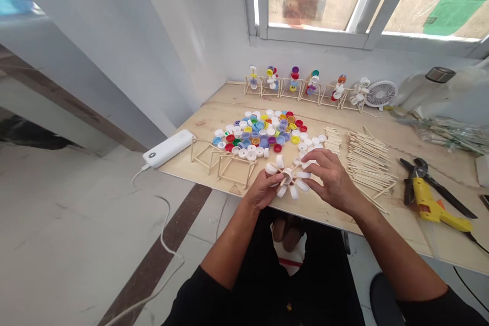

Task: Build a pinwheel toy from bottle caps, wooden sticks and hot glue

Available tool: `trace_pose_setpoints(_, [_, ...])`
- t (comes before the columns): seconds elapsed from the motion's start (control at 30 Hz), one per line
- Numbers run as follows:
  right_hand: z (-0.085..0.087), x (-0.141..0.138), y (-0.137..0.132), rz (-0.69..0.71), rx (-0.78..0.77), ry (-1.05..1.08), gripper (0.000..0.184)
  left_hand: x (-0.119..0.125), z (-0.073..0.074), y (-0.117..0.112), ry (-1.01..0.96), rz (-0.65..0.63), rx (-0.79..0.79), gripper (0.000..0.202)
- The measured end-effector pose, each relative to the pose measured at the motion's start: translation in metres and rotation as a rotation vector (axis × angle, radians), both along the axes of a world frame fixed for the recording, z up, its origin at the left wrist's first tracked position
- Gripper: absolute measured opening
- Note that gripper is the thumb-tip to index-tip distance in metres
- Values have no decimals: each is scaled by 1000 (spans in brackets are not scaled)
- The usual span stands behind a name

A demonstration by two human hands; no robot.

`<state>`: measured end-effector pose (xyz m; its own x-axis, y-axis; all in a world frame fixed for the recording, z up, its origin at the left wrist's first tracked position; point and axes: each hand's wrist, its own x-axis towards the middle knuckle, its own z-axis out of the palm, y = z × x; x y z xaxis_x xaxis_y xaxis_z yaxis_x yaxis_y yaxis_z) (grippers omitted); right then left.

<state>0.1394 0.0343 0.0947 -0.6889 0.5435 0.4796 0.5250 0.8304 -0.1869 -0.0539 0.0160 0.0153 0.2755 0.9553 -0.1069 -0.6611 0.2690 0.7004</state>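
My left hand (263, 188) grips a wheel of white bottle caps (293, 191) near its hub, thumb on top. Thin wooden sticks join a middle cap ring (286, 177) to several caps around it. At the wheel's right side, the curled fingers and thumb of my right hand (329, 175) close around a white cap (303, 175) on its rim; the exact contact is partly hidden by the fingers. Just beyond the wheel lies a pile of loose coloured bottle caps (260, 135). Close to my left hand stands a stick frame (234, 170).
Finished-looking cap wheels on stick frames (294, 86) line the wall, beside a small white fan (381, 94). Wooden sticks (367, 158) lie to the right, then black-handled pliers (439, 186) and a yellow glue gun (431, 204). A white power bank (168, 148) sits at the left edge, its cable hanging down.
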Motion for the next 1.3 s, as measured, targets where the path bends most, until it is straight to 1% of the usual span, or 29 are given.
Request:
trace_pose_setpoints(0.07, [2, 3, -2, -10, -14, -4, 5, 0, -1, 0, 0, 5, 3, 36])
trace_pose_setpoints(0.2, [9, 17, -5, -55, -116, 57, 28, -1, -2, -1, -3, 15, -2, 34])
trace_pose_setpoints(0.27, [8, 25, -3, -124, -168, 128, 30, -1, -2, -3, 3, 16, -2, 34])
trace_pose_setpoints(0.33, [0, 31, 3, -205, -204, 165, 26, -2, -1, -5, 14, 8, 4, 37])
trace_pose_setpoints(0.4, [-12, 34, 10, -278, -224, 142, 22, -3, 0, -8, 30, -13, 13, 40])
trace_pose_setpoints(0.53, [-37, 25, 21, -404, -217, -31, 18, -6, 0, -11, 54, -45, 44, 44])
trace_pose_setpoints(0.67, [-47, 7, 25, -505, -176, -223, 20, -7, -1, -11, 81, -73, 87, 43])
trace_pose_setpoints(0.83, [-52, -14, 33, -546, -123, -283, 26, -6, -2, -11, 95, -86, 93, 43])
trace_pose_setpoints(0.93, [-55, -23, 38, -538, -90, -330, 27, -6, -1, -11, 113, -93, 80, 45])
trace_pose_setpoints(1.07, [-57, -26, 43, -518, -97, -342, 21, -6, -1, -11, 120, -100, 72, 46])
trace_pose_setpoints(1.3, [-57, -26, 42, -487, -121, -312, 21, -5, 1, -12, 101, -95, 77, 45])
